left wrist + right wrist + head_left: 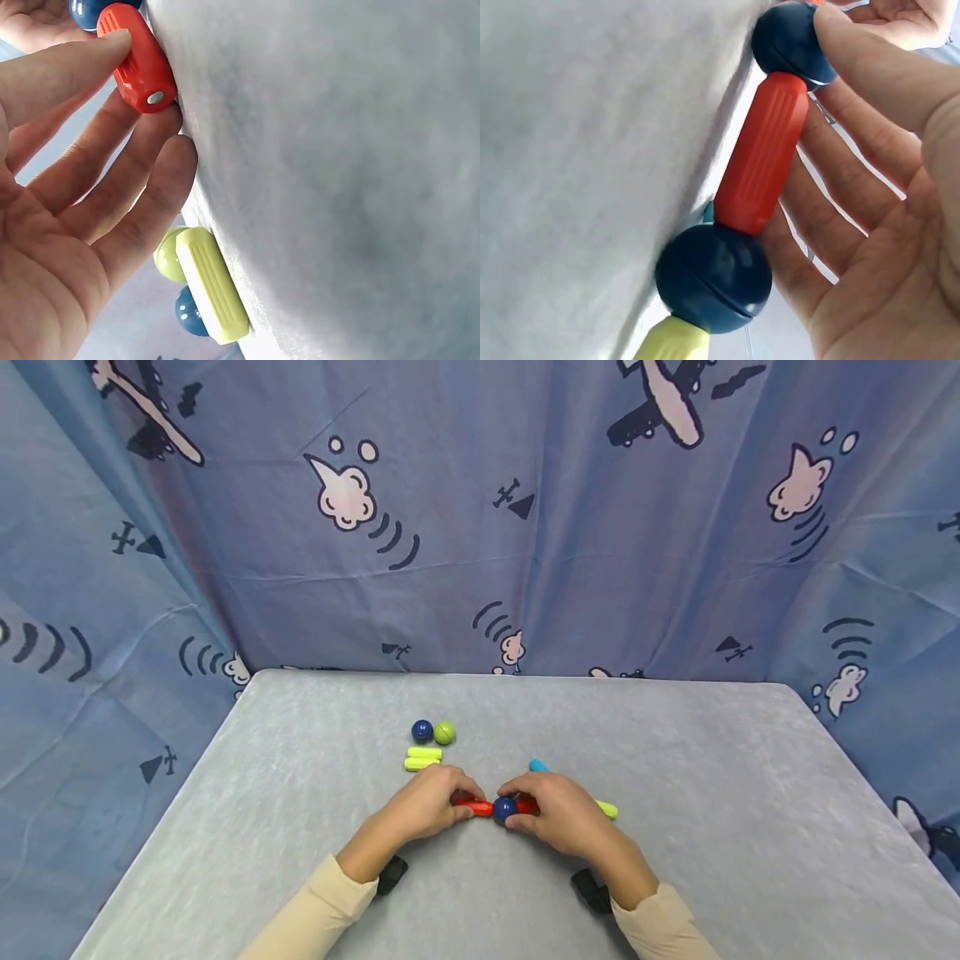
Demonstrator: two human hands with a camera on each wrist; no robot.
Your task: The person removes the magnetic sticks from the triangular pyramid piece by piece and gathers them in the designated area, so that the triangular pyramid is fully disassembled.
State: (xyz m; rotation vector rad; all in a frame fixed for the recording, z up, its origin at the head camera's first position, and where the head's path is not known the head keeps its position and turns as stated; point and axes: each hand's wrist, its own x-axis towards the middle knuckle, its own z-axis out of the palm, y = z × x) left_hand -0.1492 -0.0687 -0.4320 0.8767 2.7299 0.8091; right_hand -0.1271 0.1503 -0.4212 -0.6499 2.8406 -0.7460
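Observation:
My left hand [423,802] pinches a red magnetic rod [142,64] between thumb and fingers; a small silver disc shows in its near end. The rod's other end meets a dark blue ball [505,810]. Thumb and fingers of my right hand [572,817] grip that ball. From the ball a second red rod [761,154] runs under my right palm to another dark blue ball [714,277], which has a yellow-green rod [673,341] on its far side. A light blue rod [537,766] pokes out behind the right hand, mostly hidden by it.
Beyond my left hand lie two yellow-green rods [423,758] side by side. Behind them a loose dark blue ball [422,732] sits beside a lime green ball [445,732]. The grey-covered table [720,760] ends at a blue patterned curtain [465,527].

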